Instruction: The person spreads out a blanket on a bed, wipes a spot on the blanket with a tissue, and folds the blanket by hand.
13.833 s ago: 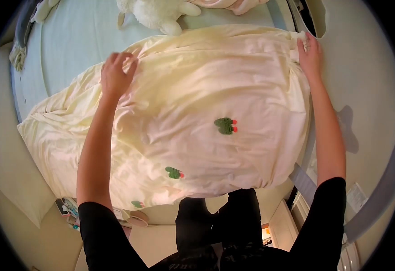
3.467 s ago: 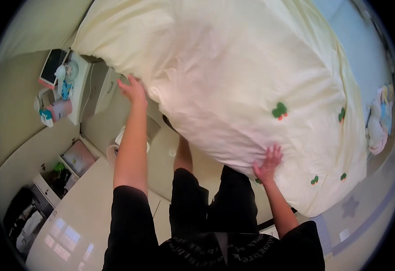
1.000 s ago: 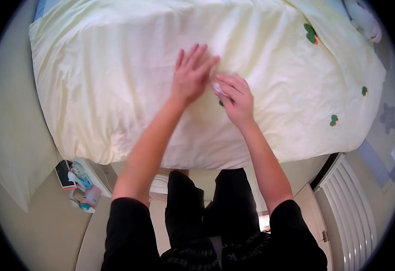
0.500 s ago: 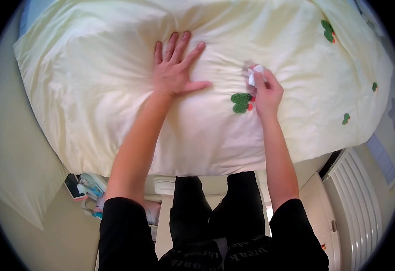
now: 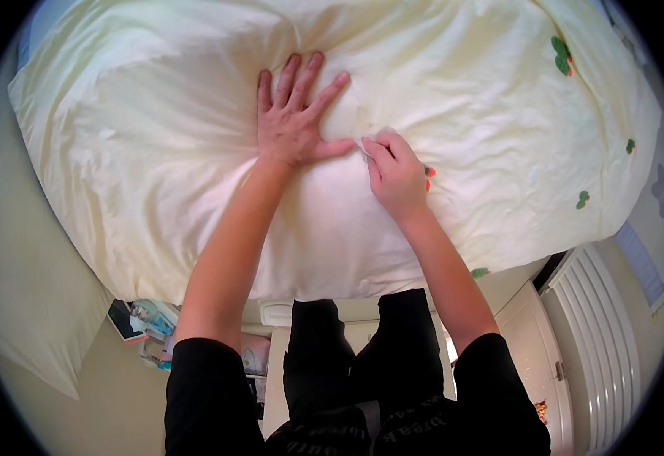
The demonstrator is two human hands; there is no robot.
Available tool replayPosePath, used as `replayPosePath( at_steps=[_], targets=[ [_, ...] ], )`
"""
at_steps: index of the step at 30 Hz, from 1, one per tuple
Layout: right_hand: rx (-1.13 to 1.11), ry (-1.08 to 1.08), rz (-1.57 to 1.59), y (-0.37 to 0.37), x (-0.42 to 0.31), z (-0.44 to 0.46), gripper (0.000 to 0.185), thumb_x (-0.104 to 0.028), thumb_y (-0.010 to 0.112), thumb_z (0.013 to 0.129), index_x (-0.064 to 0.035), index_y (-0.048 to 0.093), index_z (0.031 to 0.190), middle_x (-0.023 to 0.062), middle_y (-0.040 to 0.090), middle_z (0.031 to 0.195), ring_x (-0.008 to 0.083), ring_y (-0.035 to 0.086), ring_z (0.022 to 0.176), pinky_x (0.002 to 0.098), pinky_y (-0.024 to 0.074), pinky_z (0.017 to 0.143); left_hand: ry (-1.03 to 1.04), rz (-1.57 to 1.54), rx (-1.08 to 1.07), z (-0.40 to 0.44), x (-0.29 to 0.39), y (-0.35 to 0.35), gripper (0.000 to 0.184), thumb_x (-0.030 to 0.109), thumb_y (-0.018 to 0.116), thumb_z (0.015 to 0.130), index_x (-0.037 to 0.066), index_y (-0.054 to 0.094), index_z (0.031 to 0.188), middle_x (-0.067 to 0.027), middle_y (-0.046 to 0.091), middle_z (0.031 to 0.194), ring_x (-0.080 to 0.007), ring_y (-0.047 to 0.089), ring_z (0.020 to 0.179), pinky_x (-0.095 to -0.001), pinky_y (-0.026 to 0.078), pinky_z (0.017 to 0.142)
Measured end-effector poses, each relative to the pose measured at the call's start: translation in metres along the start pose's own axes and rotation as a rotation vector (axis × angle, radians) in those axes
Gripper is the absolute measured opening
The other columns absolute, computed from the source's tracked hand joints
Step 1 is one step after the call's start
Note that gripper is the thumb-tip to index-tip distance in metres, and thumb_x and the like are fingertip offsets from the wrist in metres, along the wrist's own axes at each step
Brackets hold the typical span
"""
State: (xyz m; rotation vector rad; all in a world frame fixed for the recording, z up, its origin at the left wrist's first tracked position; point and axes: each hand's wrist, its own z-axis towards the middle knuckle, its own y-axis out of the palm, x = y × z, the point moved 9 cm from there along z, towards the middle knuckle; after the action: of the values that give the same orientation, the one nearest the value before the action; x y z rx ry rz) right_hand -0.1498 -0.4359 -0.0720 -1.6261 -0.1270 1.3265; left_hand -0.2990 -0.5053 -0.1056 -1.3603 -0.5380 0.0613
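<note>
Cover, location: one cream cover (image 5: 332, 220), spread before the person over what appears to be a bed; near edge falls close to the legs (image 5: 362, 353); pale-blue sheet (image 5: 28, 45) shows at the upper left.
Cover, handling: judged soft and limp, light at any one point but bulky as a whole; not fragile, not notably slippery; creases readily under pressure.
Cover, hold: best gathered at an edge or corner; a flat palm serves to pin the middle.
Left hand: the left hand (image 5: 294, 121) lies palm down on the cover, fingers spread wide; grasps nothing; wrinkles radiate from it.
Right hand: the right hand (image 5: 398, 178) is closed to a pinch, fingers curled, on a small white wad (image 5: 362, 146); its fingertips are just beside the left thumb, contact uncertain.
White wad, handling: mostly hidden by the fingers; judged tissue-like, very light, crushable and easily torn; a fingertip pinch on the bunched part is enough.
Cactus motifs: five counted, green with red where clear; one at upper right (image 5: 562, 56), two smaller towards the right edge, one at the near edge beside the right forearm, one largely covered by the right hand with only red parts exposed.
Other counts: one cover; one white wad; two hands, both the person's own; one slatted radiator (image 5: 598, 334), lower right.
Not determined: the wad's full shape and material.
</note>
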Motion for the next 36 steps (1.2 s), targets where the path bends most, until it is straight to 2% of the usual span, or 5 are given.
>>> replayPosePath(
  at_steps=[12,21,27,28,36],
  targets=[
    [-0.015,-0.042,-0.049,0.012,-0.005,0.020,0.025,0.005,0.072,0.075,-0.0067,0.071,0.097,0.0082,0.065,0.092,0.0295,0.066,0.081,0.0397,0.0546,0.070,-0.031,-0.059,-0.005,0.001,-0.003,0.000,0.091,0.080,0.069,0.064,0.044,0.056,0.146,-0.0004,0.040,0.164,-0.0284,0.037,0.149,-0.0646,0.025,0.118],
    [0.005,-0.033,-0.088,0.006,0.007,0.021,0.025,-0.001,0.071,0.076,-0.0093,0.070,0.099,0.0074,0.066,0.093,0.0303,0.065,0.086,0.0416,0.0543,0.074,-0.008,-0.049,0.022,0.000,-0.001,-0.001,0.092,0.078,0.073,0.063,0.038,0.060,0.144,-0.0032,0.041,0.163,-0.0311,0.038,0.149,-0.0628,0.021,0.120],
    [0.035,0.121,-0.032,0.007,0.011,0.017,0.028,0.004,0.069,0.076,-0.0068,0.071,0.102,0.0107,0.065,0.099,0.0316,0.065,0.094,0.0411,0.0549,0.082,-0.026,-0.110,-0.016,0.000,-0.002,-0.003,0.087,0.069,0.073,0.065,0.037,0.060,0.144,-0.0034,0.041,0.163,-0.0306,0.037,0.150,-0.0616,0.021,0.121],
    [0.011,-0.002,0.009,0.016,-0.008,0.014,0.031,0.005,0.069,0.075,-0.0059,0.073,0.103,0.0108,0.065,0.098,0.0320,0.064,0.093,0.0414,0.0547,0.082,-0.020,-0.107,-0.010,0.000,-0.002,-0.004,0.086,0.066,0.072,0.065,0.037,0.059,0.145,-0.0033,0.041,0.163,-0.0302,0.037,0.150,-0.0614,0.021,0.121],
    [0.162,0.051,-0.096,-0.018,0.021,0.022,0.027,0.005,0.076,0.069,-0.0065,0.076,0.093,0.0068,0.064,0.096,0.0268,0.062,0.087,0.0373,0.0520,0.075,0.003,-0.040,-0.013,-0.001,-0.004,-0.001,0.071,0.052,0.062,0.076,0.037,0.059,0.146,-0.0027,0.042,0.163,-0.0281,0.038,0.149,-0.0599,0.022,0.120]
  ],
)
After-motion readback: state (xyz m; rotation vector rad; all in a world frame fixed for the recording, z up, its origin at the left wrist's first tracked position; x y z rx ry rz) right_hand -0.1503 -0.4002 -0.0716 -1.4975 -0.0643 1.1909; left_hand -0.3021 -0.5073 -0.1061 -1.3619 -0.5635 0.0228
